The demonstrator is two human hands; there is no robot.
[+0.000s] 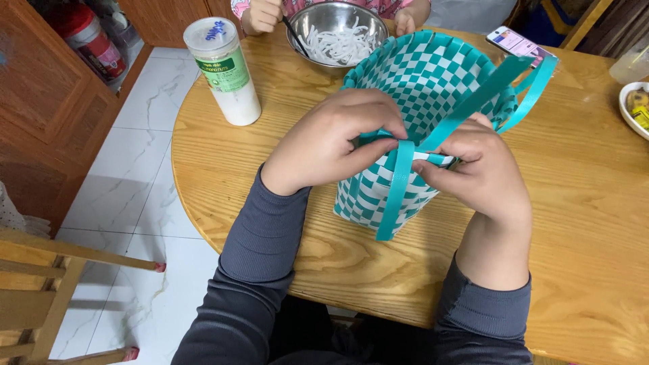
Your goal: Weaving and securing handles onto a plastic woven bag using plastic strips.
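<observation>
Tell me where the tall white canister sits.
In the head view, the white canister stands upright at the round wooden table's far-left edge, left of the steel bowl and woven basket.

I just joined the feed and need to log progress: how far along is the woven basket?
Done: the basket walls stand fully woven in a teal and white check. In hand: the left hand and right hand pinch a loose teal strap at the near rim. Left: that strap's end hangs free down the side, and two more strap ends stick out past the far rim, untucked.
</observation>
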